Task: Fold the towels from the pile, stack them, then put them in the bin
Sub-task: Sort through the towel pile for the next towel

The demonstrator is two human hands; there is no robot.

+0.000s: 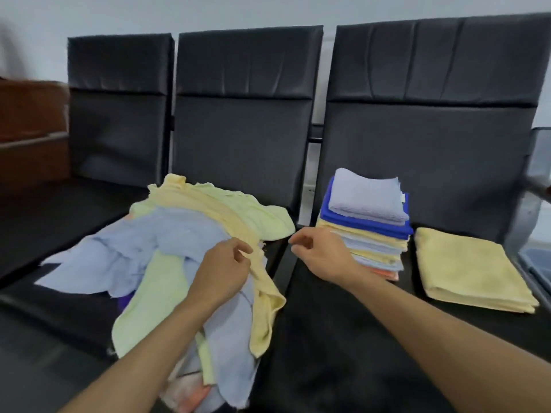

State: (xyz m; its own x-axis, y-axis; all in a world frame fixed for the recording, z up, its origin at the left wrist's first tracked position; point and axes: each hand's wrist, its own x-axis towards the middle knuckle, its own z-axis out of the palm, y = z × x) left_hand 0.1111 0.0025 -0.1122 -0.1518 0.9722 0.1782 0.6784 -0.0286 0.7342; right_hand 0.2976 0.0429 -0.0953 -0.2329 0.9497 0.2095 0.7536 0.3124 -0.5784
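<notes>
A loose pile of towels (167, 251) in pale blue, light green and yellow covers the middle black seat. My left hand (222, 268) rests on top of the pile and pinches the edge of a long yellow towel (262, 290) that drapes toward me. My right hand (317, 253) hovers over the gap between the seats with its fingers loosely curled, holding nothing. Just right of it stands a tall stack of folded towels (368, 225) with a lilac one on top. A single folded yellow towel (471, 269) lies flat beside the stack.
Three black padded chairs (247, 93) stand in a row against a pale wall. A metal armrest (536, 180) closes off the right end, with a grey container edge (536, 263) beyond it. Brown wooden furniture (29, 126) stands at the far left.
</notes>
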